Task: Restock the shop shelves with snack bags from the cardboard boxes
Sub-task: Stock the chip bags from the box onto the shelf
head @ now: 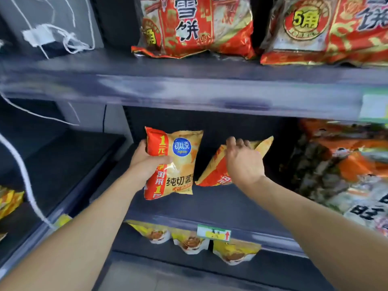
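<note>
My left hand point(147, 162) grips an orange and red chip bag point(178, 162) by its left side and holds it upright above the middle shelf point(210, 204). My right hand point(243, 162) holds a second chip bag point(214, 166) that leans tilted on the same shelf, to the right of the first. The fingers reach over its top edge, and my hand hides much of this bag. No cardboard box is in view.
Red rice cracker bags point(193, 26) stand on the upper shelf point(189, 85). More snack packs point(340, 164) fill the middle shelf's right side. Yellow pouches point(189, 240) hang under its front edge with a price tag point(214, 232). White cords point(27, 181) hang at the left.
</note>
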`<state>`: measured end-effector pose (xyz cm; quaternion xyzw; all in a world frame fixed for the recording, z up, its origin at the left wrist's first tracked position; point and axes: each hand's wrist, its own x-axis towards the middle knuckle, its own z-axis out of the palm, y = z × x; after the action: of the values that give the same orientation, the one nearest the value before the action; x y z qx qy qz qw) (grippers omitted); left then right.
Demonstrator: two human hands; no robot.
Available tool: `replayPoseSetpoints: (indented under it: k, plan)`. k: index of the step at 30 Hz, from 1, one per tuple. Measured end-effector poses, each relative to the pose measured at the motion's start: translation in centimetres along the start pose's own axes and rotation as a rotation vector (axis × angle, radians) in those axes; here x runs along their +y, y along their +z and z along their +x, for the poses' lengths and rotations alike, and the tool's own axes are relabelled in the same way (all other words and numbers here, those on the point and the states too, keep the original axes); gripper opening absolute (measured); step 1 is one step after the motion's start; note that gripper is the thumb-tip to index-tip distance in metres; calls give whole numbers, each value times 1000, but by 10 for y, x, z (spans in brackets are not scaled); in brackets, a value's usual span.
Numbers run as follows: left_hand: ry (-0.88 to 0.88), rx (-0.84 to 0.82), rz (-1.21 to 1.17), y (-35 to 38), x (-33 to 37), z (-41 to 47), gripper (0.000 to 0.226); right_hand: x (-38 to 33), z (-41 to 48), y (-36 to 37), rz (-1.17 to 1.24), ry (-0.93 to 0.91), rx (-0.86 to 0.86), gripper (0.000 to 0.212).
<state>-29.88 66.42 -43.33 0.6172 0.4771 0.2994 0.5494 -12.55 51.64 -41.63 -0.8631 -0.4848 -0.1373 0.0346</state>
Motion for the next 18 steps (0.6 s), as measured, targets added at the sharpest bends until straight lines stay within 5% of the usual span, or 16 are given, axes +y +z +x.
replayPoseSetpoints:
  k: [7,18]
  plan:
    - [133,-61,-99,6,-26,72,51,-20,48,33,-188,-45,260,40]
    - [177,-239,54,4,-27,165,43,-48,125,51,-149,29,187,32]
